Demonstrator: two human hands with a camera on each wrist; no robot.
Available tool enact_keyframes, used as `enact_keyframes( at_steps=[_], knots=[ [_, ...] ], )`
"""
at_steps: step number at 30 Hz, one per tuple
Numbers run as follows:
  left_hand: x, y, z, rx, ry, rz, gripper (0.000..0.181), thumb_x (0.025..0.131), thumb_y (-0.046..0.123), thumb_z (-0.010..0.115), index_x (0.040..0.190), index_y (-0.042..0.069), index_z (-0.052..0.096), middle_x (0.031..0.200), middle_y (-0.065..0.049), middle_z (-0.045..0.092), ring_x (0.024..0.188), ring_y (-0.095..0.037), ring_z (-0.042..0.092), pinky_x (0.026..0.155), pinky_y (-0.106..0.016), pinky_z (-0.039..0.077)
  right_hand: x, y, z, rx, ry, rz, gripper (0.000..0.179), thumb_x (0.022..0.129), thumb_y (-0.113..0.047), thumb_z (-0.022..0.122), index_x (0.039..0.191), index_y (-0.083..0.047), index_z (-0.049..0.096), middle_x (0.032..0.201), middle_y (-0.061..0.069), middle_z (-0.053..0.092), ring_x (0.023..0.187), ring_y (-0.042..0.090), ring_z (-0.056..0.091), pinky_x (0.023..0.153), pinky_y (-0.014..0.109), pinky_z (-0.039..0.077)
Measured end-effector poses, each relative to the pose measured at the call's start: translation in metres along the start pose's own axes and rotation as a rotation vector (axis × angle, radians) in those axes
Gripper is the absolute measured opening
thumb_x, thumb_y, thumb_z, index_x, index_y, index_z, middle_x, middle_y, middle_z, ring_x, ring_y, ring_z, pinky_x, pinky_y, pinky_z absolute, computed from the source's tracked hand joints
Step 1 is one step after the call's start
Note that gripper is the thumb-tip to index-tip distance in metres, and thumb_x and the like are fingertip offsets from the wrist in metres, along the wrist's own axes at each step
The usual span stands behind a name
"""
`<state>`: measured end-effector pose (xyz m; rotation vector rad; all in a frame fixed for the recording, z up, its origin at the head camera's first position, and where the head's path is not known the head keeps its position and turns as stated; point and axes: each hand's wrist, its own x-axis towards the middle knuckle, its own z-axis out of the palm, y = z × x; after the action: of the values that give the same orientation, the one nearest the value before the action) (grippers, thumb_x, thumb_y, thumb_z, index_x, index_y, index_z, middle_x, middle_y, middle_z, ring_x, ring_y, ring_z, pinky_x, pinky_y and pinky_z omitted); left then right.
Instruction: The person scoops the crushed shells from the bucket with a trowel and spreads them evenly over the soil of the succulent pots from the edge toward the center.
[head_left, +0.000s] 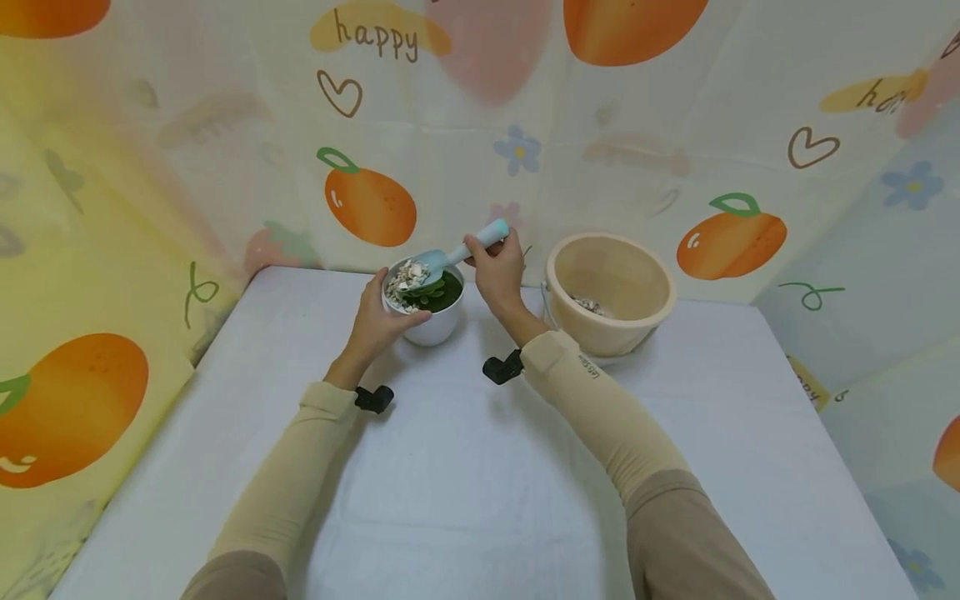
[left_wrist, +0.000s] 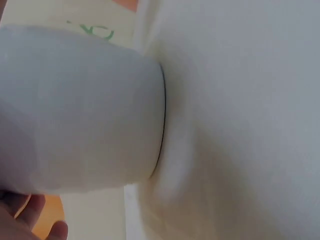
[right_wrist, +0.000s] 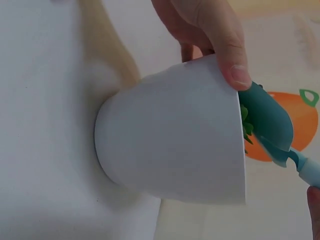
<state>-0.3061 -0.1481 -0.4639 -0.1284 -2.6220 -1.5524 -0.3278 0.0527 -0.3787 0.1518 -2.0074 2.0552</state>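
Note:
My left hand (head_left: 375, 323) holds a white flower pot (head_left: 433, 327) that stands upright on the table, thumb along the near rim and fingers round its left side. Inside the pot are a green leafy plant (head_left: 431, 293) and pale pebbles (head_left: 398, 293) on the left. With my right hand (head_left: 500, 273) I grip the light blue handle of a small trowel (head_left: 459, 255). Its blade, loaded with pebbles, tilts down over the pot's rim. In the right wrist view the teal underside of the trowel blade (right_wrist: 270, 119) shows beside the leaves. The left wrist view is mostly pot wall (left_wrist: 85, 110).
Right of the pot stands a cream bucket (head_left: 611, 333) with some pebbles (head_left: 589, 307) at its bottom and a thin handle hanging down. A white cloth (head_left: 465, 483) covers the table. Fruit-printed curtains (head_left: 465, 150) hang close behind the pot and bucket.

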Motion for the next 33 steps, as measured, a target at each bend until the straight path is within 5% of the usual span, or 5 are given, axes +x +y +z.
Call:
enact_keyframes(
  at_steps=[7,14,25,33],
  knots=[
    [-0.003,-0.007,-0.011,0.033,-0.006,0.013,0.111,0.074,0.04,0.083,0.155,0.006,0.015,0.156,-0.02,0.024,0.143,-0.036,0.025,0.115,-0.061,0.024,-0.004,0.004,0.013,-0.039,-0.06,-0.041,0.036,0.095,-0.012,0.063,0.12,0.007,0.045,0.107,0.026,0.062,0.103,0.036,0.067,0.086,0.036,0.058],
    [0.007,-0.007,-0.009,-0.023,-0.089,0.012,0.112,0.076,0.041,0.081,0.157,0.011,0.01,0.161,-0.018,0.017,0.148,-0.035,0.019,0.118,-0.059,0.02,-0.004,0.003,0.011,-0.052,-0.021,-0.085,0.032,0.093,-0.012,0.065,0.114,0.006,0.048,0.103,0.026,0.065,0.1,0.036,0.068,0.085,0.039,0.058],
    [0.003,-0.008,-0.007,-0.043,-0.067,0.002,0.108,0.077,0.035,0.081,0.157,0.011,0.011,0.161,-0.017,0.017,0.149,-0.034,0.019,0.119,-0.059,0.02,-0.008,0.003,0.012,-0.102,-0.029,-0.143,0.032,0.093,-0.015,0.066,0.113,0.004,0.05,0.102,0.023,0.066,0.097,0.031,0.07,0.08,0.027,0.059],
    [0.0,-0.006,-0.004,-0.046,-0.024,0.038,0.107,0.077,0.032,0.081,0.156,0.007,0.013,0.159,-0.018,0.022,0.147,-0.034,0.022,0.119,-0.057,0.018,-0.008,-0.001,0.011,-0.09,-0.023,-0.173,0.032,0.093,-0.014,0.067,0.112,0.005,0.05,0.101,0.024,0.067,0.096,0.033,0.07,0.082,0.035,0.059]
  ],
)
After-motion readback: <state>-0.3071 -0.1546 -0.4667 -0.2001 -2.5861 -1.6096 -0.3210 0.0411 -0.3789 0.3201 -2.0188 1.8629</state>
